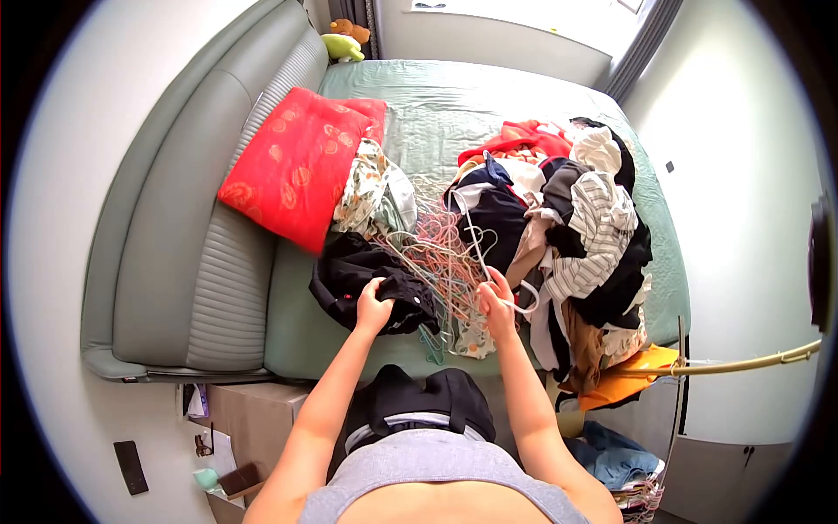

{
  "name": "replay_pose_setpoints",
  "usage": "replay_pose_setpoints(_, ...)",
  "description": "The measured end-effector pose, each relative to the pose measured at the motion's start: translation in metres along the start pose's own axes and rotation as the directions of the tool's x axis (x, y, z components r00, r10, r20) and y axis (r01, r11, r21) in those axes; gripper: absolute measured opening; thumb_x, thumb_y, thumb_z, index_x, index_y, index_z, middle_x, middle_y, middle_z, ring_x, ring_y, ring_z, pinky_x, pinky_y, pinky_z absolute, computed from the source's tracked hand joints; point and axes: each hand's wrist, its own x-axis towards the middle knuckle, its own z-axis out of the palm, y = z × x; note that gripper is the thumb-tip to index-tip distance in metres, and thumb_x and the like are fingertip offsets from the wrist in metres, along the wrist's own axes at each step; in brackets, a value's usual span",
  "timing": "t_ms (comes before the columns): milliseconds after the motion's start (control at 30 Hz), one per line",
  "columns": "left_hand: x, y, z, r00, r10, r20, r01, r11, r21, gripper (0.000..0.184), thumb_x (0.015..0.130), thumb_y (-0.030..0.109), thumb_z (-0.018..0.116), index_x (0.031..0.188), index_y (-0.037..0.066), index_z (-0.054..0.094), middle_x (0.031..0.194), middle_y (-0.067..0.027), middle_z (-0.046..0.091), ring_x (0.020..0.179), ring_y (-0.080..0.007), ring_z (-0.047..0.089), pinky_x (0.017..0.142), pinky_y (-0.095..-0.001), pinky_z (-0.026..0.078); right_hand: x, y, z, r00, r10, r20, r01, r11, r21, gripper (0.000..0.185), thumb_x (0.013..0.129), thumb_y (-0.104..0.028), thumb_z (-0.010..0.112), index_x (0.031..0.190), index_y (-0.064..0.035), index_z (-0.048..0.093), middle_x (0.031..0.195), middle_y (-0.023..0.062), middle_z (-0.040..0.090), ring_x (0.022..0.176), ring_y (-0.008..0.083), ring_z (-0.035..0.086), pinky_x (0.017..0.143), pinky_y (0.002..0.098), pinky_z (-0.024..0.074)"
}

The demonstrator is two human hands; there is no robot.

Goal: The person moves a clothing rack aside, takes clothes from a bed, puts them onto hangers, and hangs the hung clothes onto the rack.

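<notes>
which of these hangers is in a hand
The white hanger gripped in the right hand; those in the tangled pile on the bed are unheld.

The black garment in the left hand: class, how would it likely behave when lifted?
The black garment will probably hang floppy, as it lies in loose folds. It seems unlikely to roll, being crumpled. It may snag the tangled hangers beside it.

My garment [349, 272] left of centre is black, my hanger [476, 242] white, the pillow [292, 166] at upper left red with gold motifs.
</notes>
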Motion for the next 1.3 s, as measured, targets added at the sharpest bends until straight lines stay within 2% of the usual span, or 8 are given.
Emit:
replay_pose_setpoints(233,-0.026,0.074,-0.011,0.983,0.180,0.027,-0.182,0.962,0.205,0.033,0.067,0.013,0.062,0.099,0.004,0.060,0.097,-0.0140,0.060,0.091,-0.0323,0.058,0.079,-0.0362,0.046,-0.046,0.023,0.063,0.879,-0.186,0.439,0.463,0.553,-0.693,0.081,0.065,-0.028,0.079,0.132,-0.0096,0.038,0.112,0.0102,0.056,0.096,0.0244,0.059,0.083,0.0339,0.0462)
replay_pose_setpoints(367,-0.031,0.102,-0.020,0.881,0.440,0.174,-0.460,0.883,0.092,0.035,0.061,0.001,0.055,0.094,0.005,0.062,0.092,-0.0106,0.060,0.087,-0.0299,0.058,0.080,-0.0346,0.046,-0.044,0.059,0.053,0.939,-0.277,0.204,0.309,0.417,-0.855,0.050,0.067,-0.012,0.066,0.115,-0.0153,0.056,0.098,0.0145,0.063,0.088,0.0312,0.061,0.074,0.0376,0.0492)
replay_pose_setpoints(467,-0.014,0.106,-0.050,0.813,0.560,0.162,-0.558,0.668,0.491,0.038,0.055,-0.002,0.053,0.088,0.014,0.066,0.089,-0.0046,0.057,0.085,-0.0268,0.053,0.073,-0.0364,0.044,-0.045,0.018,0.031,0.902,-0.431,0.004,0.221,0.455,-0.863,0.028,0.068,-0.007,0.057,0.093,-0.0168,0.066,0.080,0.0152,0.064,0.073,0.0308,0.063,0.064,0.0366,0.0490)
replay_pose_setpoints(633,0.003,0.088,-0.065,0.941,0.301,0.156,-0.333,0.735,0.590,0.017,0.060,0.007,0.060,0.074,0.013,0.067,0.086,-0.0051,0.060,0.079,-0.0260,0.058,0.065,-0.0367,0.048,-0.060,-0.024,-0.038,0.938,-0.343,-0.049,0.125,0.468,-0.875,0.034,0.067,-0.008,0.063,0.101,-0.0112,0.065,0.079,0.0080,0.066,0.070,0.0189,0.064,0.063,0.0290,0.0485)
replay_pose_setpoints(833,-0.001,0.093,0.020,0.761,-0.268,0.592,0.384,0.920,-0.077,0.013,0.071,0.010,0.062,0.083,0.006,0.059,0.072,0.0049,0.054,0.061,-0.0085,0.050,0.057,-0.0213,0.042,-0.103,-0.023,-0.044,0.928,-0.371,0.027,0.256,0.585,-0.770,0.061,0.086,-0.018,0.057,0.138,-0.0063,0.026,0.070,0.0073,0.062,0.057,0.0164,0.058,0.057,0.0284,0.0454)
replay_pose_setpoints(967,-0.015,0.086,0.081,0.976,-0.010,0.219,-0.028,0.985,0.168,0.031,0.073,0.027,0.068,0.083,0.000,0.057,0.075,-0.0088,0.062,0.068,-0.0187,0.058,0.063,-0.0315,0.045,-0.153,-0.052,-0.053,0.957,-0.267,-0.116,0.138,0.767,-0.626,0.020,0.091,-0.012,0.048,0.094,0.0006,0.064,0.053,-0.0025,0.047,0.043,0.0053,0.044,0.041,0.0213,0.0316)
replay_pose_setpoints(1000,-0.021,0.098,0.087,0.984,-0.045,0.174,0.002,0.971,0.240,0.044,0.072,0.042,0.066,0.091,0.004,0.058,0.088,-0.0168,0.064,0.085,-0.0333,0.061,0.072,-0.0395,0.046,-0.166,-0.053,-0.064,0.956,-0.265,-0.122,0.136,0.774,-0.619,0.020,0.091,-0.012,0.049,0.092,0.0002,0.064,0.052,-0.0032,0.045,0.043,0.0045,0.041,0.041,0.0215,0.0294)
replay_pose_setpoints(1300,-0.106,0.168,0.155,0.926,0.324,0.192,-0.374,0.853,0.366,0.040,0.075,0.031,0.065,0.102,0.006,0.049,0.099,-0.0170,0.052,0.085,-0.0367,0.056,0.071,-0.0429,0.046,-0.212,-0.091,-0.112,0.970,-0.154,-0.190,0.025,0.837,-0.547,0.022,0.091,-0.015,0.051,0.081,-0.0001,0.064,0.050,-0.0054,0.040,0.045,0.0021,0.033,0.042,0.0217,0.0243)
